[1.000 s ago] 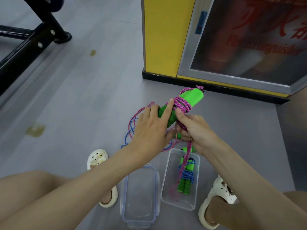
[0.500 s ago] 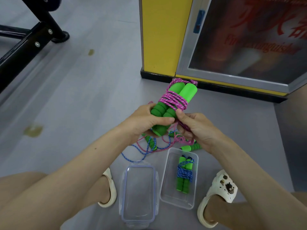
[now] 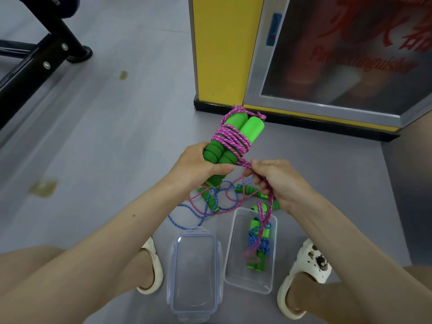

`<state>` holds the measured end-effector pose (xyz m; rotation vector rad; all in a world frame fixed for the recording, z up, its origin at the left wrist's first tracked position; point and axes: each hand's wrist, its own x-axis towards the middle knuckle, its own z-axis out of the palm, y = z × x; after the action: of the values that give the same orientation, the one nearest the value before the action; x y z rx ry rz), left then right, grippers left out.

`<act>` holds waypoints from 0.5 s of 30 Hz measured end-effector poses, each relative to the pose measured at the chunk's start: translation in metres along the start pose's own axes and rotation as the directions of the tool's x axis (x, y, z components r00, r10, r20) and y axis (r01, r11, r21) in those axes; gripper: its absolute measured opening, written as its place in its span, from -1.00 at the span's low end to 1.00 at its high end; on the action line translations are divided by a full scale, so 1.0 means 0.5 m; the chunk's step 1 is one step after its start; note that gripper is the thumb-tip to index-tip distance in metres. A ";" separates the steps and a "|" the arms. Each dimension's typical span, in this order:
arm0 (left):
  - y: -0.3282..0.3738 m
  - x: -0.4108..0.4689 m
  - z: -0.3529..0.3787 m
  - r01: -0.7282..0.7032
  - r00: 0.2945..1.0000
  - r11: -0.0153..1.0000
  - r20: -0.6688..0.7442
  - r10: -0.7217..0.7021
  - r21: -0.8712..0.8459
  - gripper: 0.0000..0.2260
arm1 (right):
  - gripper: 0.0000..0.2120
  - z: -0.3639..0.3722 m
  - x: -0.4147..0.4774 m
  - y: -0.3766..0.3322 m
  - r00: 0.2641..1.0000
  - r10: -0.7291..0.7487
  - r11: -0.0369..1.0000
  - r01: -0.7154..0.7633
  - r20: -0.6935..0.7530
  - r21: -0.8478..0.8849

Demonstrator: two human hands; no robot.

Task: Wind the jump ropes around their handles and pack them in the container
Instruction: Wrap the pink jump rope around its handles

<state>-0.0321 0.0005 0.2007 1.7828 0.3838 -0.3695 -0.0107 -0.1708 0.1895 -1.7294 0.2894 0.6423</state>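
Observation:
My left hand (image 3: 198,163) grips the lower end of two green foam handles (image 3: 243,130) held side by side, with pink rope (image 3: 231,139) wound round their middle. My right hand (image 3: 278,181) pinches the loose pink rope just right of the handles; its tail hangs down over the clear container (image 3: 233,260). Inside that container lies a bundle (image 3: 258,244) of green handles wrapped in blue rope. On the floor below my hands lies a tangle of blue rope (image 3: 198,218), pink rope and more green handles (image 3: 211,202).
The clear lid (image 3: 194,272) lies on the floor left of the container, between my two white sandals (image 3: 311,265). A yellow pillar (image 3: 219,50) and a glass-fronted cabinet (image 3: 339,54) stand behind. A black metal frame (image 3: 35,57) crosses the top left.
My right hand has drawn the pink rope out to the right of the handles. My left hand has shifted its grip lower on the bundle.

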 end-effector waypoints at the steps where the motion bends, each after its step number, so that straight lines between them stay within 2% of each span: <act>1: -0.001 0.001 -0.001 -0.001 1.000 1.000 -0.003 0.001 -0.001 -0.70 | -0.68 0.001 -0.001 0.000 1.000 -0.007 1.000 0.007 -0.001 -0.004; 3: -0.001 -0.001 0.001 -0.049 0.998 0.996 -0.038 0.052 0.081 -0.63 | -0.68 0.003 -0.004 -0.001 1.000 -0.019 1.000 0.019 0.008 -0.009; 4: -0.003 -0.001 0.003 -0.103 0.991 0.971 -0.062 0.119 0.217 -0.59 | -0.68 0.003 -0.004 0.000 1.000 -0.025 1.000 0.025 0.020 -0.015; 6: -0.007 -0.007 0.010 -0.159 0.961 0.824 -0.105 0.255 0.543 -0.49 | -0.67 0.006 -0.006 0.001 0.998 -0.033 0.999 0.034 0.054 -0.027; 7: -0.007 -0.010 0.014 -0.160 0.941 0.739 -0.124 0.313 0.654 -0.47 | -0.67 0.008 -0.007 0.001 0.997 -0.030 0.999 0.032 0.067 -0.025; 11: -0.017 -0.012 0.018 -0.140 0.880 0.574 -0.165 0.446 0.806 -0.55 | -0.68 0.012 -0.013 -0.004 0.992 -0.033 0.999 0.038 0.119 -0.031; 15: -0.028 -0.009 0.012 -0.076 0.865 0.467 -0.175 0.470 0.881 -0.55 | -0.72 0.024 -0.017 -0.009 0.982 -0.035 0.992 0.056 0.184 -0.109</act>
<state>-0.0427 -0.0024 0.1892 2.9060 0.1589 0.1146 -0.0185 -0.1593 0.1962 -1.7662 0.0868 0.7903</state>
